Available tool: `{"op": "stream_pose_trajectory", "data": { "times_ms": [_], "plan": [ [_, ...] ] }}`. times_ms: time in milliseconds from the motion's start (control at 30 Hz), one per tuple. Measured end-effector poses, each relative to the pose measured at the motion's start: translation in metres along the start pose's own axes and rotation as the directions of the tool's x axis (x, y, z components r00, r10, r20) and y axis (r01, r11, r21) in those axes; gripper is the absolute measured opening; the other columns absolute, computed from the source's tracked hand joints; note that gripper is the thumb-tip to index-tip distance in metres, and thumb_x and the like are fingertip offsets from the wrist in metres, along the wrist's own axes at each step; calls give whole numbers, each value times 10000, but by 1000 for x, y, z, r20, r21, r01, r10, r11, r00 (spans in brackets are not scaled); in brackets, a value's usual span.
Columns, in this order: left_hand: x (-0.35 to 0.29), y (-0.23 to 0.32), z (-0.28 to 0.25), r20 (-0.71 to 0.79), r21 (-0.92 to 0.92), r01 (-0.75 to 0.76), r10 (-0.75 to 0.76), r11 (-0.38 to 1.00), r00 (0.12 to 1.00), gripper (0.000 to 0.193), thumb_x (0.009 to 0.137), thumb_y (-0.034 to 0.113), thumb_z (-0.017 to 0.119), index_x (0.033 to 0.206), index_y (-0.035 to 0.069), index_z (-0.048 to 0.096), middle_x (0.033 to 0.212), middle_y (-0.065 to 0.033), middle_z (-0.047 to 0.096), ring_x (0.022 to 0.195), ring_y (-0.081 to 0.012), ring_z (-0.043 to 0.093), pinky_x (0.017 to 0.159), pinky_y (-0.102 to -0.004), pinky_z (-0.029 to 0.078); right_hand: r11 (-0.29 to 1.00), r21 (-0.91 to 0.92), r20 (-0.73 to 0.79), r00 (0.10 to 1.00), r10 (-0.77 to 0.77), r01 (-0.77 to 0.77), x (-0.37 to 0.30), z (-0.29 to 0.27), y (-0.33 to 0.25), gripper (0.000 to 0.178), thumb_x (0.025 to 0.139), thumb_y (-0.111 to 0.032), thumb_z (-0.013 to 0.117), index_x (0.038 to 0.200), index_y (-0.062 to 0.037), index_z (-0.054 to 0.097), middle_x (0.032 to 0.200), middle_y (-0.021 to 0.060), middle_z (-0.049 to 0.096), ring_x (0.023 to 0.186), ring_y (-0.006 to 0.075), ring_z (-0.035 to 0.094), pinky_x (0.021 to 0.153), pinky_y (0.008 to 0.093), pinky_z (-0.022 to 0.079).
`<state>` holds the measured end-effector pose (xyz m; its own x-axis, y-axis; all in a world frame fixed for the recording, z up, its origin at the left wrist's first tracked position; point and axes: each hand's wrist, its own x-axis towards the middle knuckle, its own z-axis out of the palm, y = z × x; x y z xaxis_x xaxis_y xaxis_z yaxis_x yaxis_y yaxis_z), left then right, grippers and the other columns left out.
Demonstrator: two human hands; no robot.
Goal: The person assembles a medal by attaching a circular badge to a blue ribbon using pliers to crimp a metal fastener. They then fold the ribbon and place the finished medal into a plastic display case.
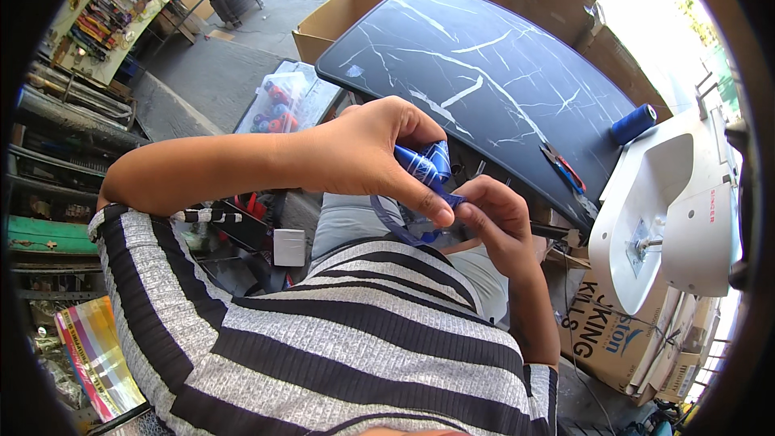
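A blue strap (pixel 418 165) with white printing, like a lanyard ribbon, is bunched and folded between my two hands in front of my chest. My left hand (pixel 378 144) curls over its folded part, with thumb pointing down along the band. The fingers of my right hand (pixel 502 222) pinch the band near the left thumb tip. A darker blue length of the strap hangs in a loop below the left hand, above my lap. The exact spot under the right fingertips is hidden.
Ahead stands a black marble-patterned table (pixel 452 48) bearing scissors (pixel 563 169) with red and blue handles and a blue thread spool (pixel 634 124). A white sewing machine (pixel 698 210) is at right. A clear box (pixel 282 97) of coloured balls or spools sits left of the table, near cardboard boxes (pixel 343 16).
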<state>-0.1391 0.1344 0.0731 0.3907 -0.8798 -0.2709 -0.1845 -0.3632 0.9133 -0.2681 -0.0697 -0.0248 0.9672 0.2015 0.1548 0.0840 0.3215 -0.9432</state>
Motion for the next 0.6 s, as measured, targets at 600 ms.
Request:
{"op": "stream_pose_trajectory", "data": {
  "times_ms": [600],
  "plan": [
    [-11, 40, -4, 83, -264, 152, -135, 952, 987, 443, 805, 202, 864, 1081, -85, 671, 819, -80, 710, 663, -109, 703, 622, -222, 594, 994, -23, -39, 993, -109, 109, 12, -12, -26, 274, 1016, -162, 526, 1210, 16, 600, 1046, 77, 644, 959, 104, 602, 825, 256, 490]
  ]
}}
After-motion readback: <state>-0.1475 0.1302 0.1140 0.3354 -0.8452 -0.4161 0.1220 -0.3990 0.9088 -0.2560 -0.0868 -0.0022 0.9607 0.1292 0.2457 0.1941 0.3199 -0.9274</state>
